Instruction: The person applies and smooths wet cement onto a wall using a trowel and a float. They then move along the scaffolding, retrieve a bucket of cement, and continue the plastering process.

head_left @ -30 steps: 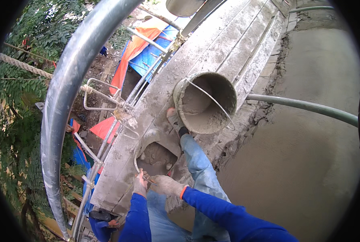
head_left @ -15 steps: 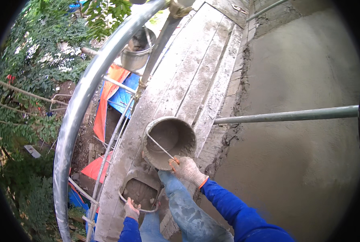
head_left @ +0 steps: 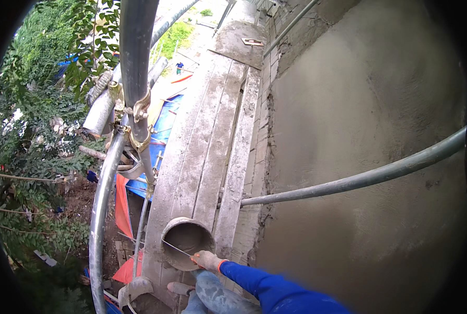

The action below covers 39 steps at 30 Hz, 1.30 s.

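Gripping wire handle (head_left: 177, 248) of bucket (head_left: 204, 239) w/ R hand (head_left: 207, 260) over planks (head_left: 178, 178), right of 2nd container (head_left: 135, 289) (can't tell L hand's grip).

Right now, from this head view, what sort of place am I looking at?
Probably a building site, up on a scaffold: long grey-smeared planks form a walkway, clamped metal pipes stand along its left, and a broad grey surface, possibly fresh plaster, spreads on the right.

**Head cam: left fisheye, looking down**

Worn on my head, left of a pair. Faces down and ahead along the planks (head_left: 199, 152); my right fingers (head_left: 198, 257) and bucket (head_left: 177, 256) near, low centre; grey plastered surface (head_left: 359, 131) right, foliage (head_left: 50, 104) left. Pipe (head_left: 359, 182) bows.
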Tool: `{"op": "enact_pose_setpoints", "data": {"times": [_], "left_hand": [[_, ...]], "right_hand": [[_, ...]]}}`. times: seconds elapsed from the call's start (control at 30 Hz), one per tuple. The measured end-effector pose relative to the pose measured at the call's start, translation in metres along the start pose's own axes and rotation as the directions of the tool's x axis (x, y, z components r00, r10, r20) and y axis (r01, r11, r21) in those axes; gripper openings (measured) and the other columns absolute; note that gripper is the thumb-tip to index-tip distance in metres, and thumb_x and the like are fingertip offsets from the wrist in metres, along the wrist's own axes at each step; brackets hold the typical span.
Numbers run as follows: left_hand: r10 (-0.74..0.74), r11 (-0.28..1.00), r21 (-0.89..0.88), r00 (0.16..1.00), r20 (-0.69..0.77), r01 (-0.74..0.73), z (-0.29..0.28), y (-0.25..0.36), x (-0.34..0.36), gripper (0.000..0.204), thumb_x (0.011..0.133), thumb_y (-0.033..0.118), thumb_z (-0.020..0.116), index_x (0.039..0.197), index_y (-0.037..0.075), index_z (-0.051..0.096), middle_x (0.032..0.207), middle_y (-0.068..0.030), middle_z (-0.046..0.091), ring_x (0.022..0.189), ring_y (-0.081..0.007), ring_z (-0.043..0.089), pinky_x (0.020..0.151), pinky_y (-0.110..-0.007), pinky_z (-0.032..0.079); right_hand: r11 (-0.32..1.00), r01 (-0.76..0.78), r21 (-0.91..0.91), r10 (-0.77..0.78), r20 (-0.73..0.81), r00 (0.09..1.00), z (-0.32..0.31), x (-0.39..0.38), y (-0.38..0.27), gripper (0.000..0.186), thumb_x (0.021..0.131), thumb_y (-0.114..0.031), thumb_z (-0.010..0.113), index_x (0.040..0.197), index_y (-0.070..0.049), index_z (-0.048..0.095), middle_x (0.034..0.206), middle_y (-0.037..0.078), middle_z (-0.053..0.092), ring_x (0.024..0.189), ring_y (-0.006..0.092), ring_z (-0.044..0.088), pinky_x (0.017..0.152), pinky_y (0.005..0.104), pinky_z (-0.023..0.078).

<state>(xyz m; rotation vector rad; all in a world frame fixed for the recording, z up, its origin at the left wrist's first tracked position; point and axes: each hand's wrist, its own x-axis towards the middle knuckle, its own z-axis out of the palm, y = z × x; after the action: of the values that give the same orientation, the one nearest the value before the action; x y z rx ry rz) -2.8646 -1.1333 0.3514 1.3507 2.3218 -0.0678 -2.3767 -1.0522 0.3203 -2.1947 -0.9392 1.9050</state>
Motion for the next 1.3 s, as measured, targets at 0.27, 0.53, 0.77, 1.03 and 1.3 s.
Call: {"op": "enact_pose_setpoints", "data": {"times": [0.27,0.53,0.77,1.03,1.3], "left_hand": [[0.283,0.956,-0.215,0.820,0.497,-0.200,-0.078,0.025,0.030,0.038,0.087,0.038,0.066,0.114,0.012,0.065,0.089,-0.0140,0.065,0.079,-0.0341,0.062,0.079,-0.053,0.053],[0.163,0.980,-0.042,0.663,0.731,-0.194,-0.091,0.104,0.044,0.044,0.095,0.040,0.052,0.121,0.006,0.062,0.108,-0.0233,0.066,0.097,-0.0417,0.062,0.082,-0.051,0.052],[0.054,0.959,0.157,0.696,0.716,-0.236,-0.063,0.205,0.028,0.048,0.099,0.046,0.045,0.117,0.006,0.064,0.102,-0.0209,0.068,0.093,-0.0410,0.064,0.079,-0.051,0.052],[0.268,0.934,0.035,0.764,0.587,-0.355,-0.048,0.306,-0.005,0.040,0.097,0.041,0.051,0.110,0.007,0.065,0.097,-0.0175,0.067,0.086,-0.0399,0.064,0.075,-0.049,0.053],[0.459,0.876,-0.163,0.683,0.568,-0.453,-0.034,0.496,-0.019,0.023,0.092,0.030,0.055,0.084,0.012,0.067,0.080,-0.0087,0.064,0.069,-0.0271,0.062,0.058,-0.045,0.051]], "right_hand": [[0.993,-0.055,-0.102,0.035,-0.187,0.982,-0.055,-0.011,-0.053,0.045,0.092,-0.046,0.053,0.094,-0.005,0.072,0.090,0.019,0.071,0.090,0.0366,0.068,0.080,0.0456,0.053],[0.867,0.456,0.200,-0.359,-0.383,0.851,-0.151,-0.012,-0.002,0.035,0.095,-0.036,0.057,0.082,-0.005,0.069,0.067,0.012,0.066,0.063,0.0235,0.063,0.056,0.0380,0.048],[0.866,0.443,0.233,-0.276,-0.517,0.810,-0.241,-0.022,0.007,0.034,0.091,-0.034,0.064,0.080,-0.001,0.064,0.069,0.019,0.062,0.065,0.0350,0.061,0.060,0.0416,0.046],[0.055,0.416,0.908,0.103,-0.420,0.902,-0.414,-0.020,-0.017,0.026,0.092,-0.019,0.063,0.075,-0.003,0.051,0.074,0.014,0.057,0.076,0.0226,0.064,0.060,0.0329,0.049],[0.769,0.154,0.621,0.275,-0.538,0.797,-0.637,0.008,-0.044,0.040,0.096,-0.040,0.060,0.105,-0.001,0.062,0.100,0.010,0.064,0.085,0.0181,0.063,0.059,0.0356,0.056]]}}
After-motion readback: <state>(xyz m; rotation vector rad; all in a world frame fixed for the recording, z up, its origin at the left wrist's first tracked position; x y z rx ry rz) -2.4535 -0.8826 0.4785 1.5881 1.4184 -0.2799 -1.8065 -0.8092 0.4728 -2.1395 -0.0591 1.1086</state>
